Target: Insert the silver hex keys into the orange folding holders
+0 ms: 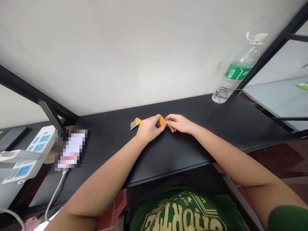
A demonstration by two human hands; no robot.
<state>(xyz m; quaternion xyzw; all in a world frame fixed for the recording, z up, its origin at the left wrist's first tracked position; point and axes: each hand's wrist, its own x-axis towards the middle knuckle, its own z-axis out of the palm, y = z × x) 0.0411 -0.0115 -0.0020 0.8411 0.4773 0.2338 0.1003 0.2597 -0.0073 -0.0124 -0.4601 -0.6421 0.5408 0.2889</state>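
Observation:
My left hand [149,127] is closed over a flat bundle of slim dark sticks with orange bands [162,121], above the black tabletop. Striped pale and dark ends [133,124], next to another piece of orange, stick out on its left. My palm covers the middle, so I cannot tell whether both ends belong to one bundle. Close by on the right, my right hand [177,123] has its fingers pinched at the thin light tips beyond the right orange band. The sticks are too small to name.
A clear bottle [237,72] with a green label stands at the back right, by the wall. Leftward lie a blurred-out phone-like device [72,150] on a white cable and a white power strip [36,150] with plugs. The black table [168,154] ends before my lap.

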